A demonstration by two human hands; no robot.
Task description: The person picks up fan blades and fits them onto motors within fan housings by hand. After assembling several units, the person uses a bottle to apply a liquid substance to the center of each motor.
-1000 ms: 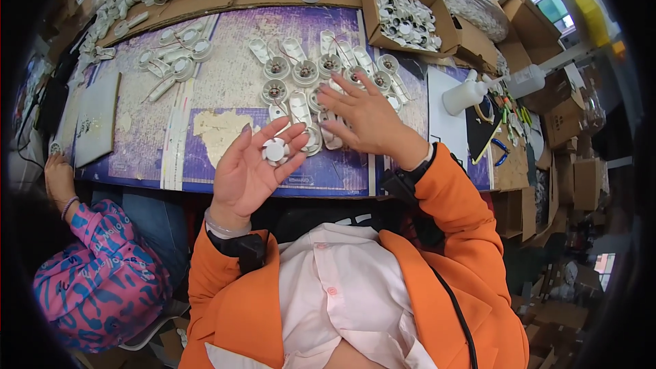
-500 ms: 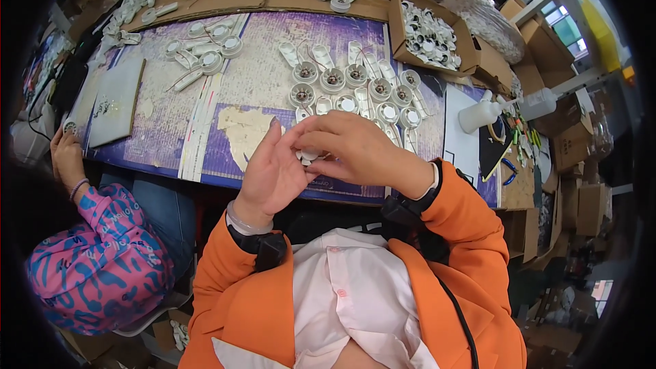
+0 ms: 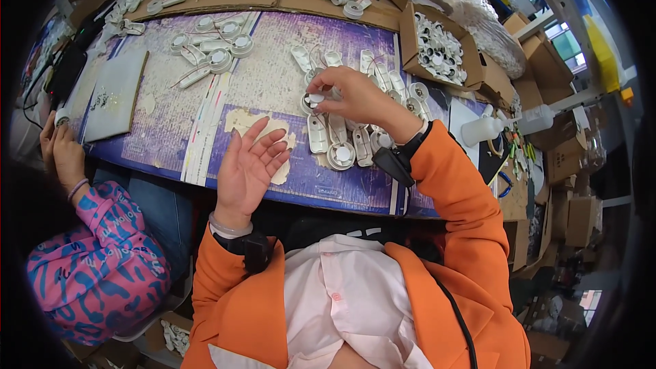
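My right hand pinches a small white round cap between thumb and fingers. It holds the cap over a white round housing, mostly hidden by the fingers; whether the two touch I cannot tell. Around and under this hand lie several white handled housings with thin red wires. One of them, with a white disc in its round end, sits close to the table's near edge. My left hand hovers palm up near that edge, its fingers spread and nothing in them.
At the back right stands a cardboard box of small white parts. White bottles and hand tools are on the right. More wired housings lie left of centre. A co-worker's hand rests beside a white board.
My hands have moved apart. The right went forward with the white cap to the housings, while the left drew back leftward and opened. The view has shifted slightly.
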